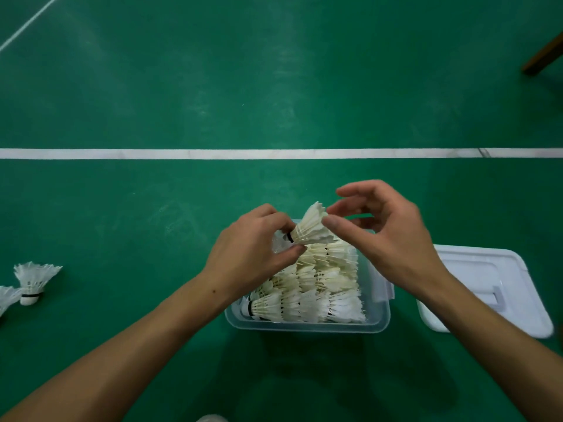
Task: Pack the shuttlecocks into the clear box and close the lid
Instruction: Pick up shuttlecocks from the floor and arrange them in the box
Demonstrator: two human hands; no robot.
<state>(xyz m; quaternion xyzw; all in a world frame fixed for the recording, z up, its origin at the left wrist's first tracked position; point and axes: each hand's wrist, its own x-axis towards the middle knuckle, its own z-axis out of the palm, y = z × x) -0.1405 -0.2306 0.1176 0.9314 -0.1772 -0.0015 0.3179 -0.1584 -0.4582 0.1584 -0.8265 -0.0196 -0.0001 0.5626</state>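
Above the clear plastic box point(307, 325), the left hand point(249, 257) pinches a white feathered shuttlecock point(310, 228) by its cork; the right hand point(387, 236) pinches its feathers.

Green floor point(182, 86) crossed by white line point(213, 154); white, black-banded shuttlecocks point(316, 287) in clear box point(307, 325); white lid point(487, 287); brown leg point(545, 53).
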